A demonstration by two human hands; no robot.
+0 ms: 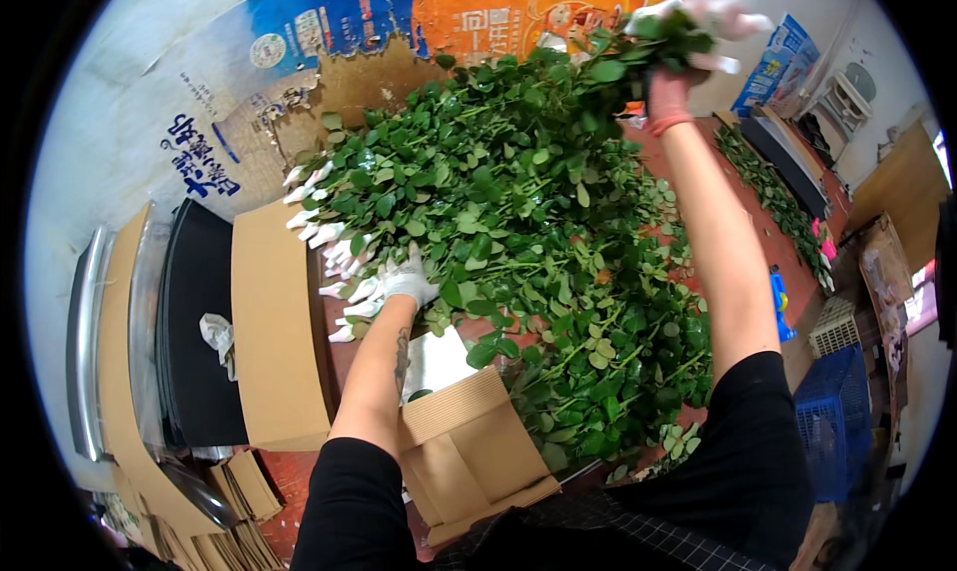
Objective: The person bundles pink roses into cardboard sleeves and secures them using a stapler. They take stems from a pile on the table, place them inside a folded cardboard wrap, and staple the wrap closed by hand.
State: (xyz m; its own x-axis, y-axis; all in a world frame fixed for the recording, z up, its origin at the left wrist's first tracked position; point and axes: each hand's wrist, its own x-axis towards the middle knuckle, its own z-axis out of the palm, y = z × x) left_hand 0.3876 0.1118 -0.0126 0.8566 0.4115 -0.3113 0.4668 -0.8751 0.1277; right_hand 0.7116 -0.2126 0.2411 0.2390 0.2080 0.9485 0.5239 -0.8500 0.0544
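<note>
Right hand (670, 95), one-to-two o'clock, grip closed on leafy bunch (670, 51); left hand (405, 276), nine o'clock, by foliage (478, 167), grip unclear

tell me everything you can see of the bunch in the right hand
The bunch has green leaves and several white-covered ends pointing up and rightward in the picture, slightly blurred; the covering's material is unclear. The gloved right hand holds it at the upper right, near the far end of the leafy pile. Whether it touches the pile cannot be told.
</note>
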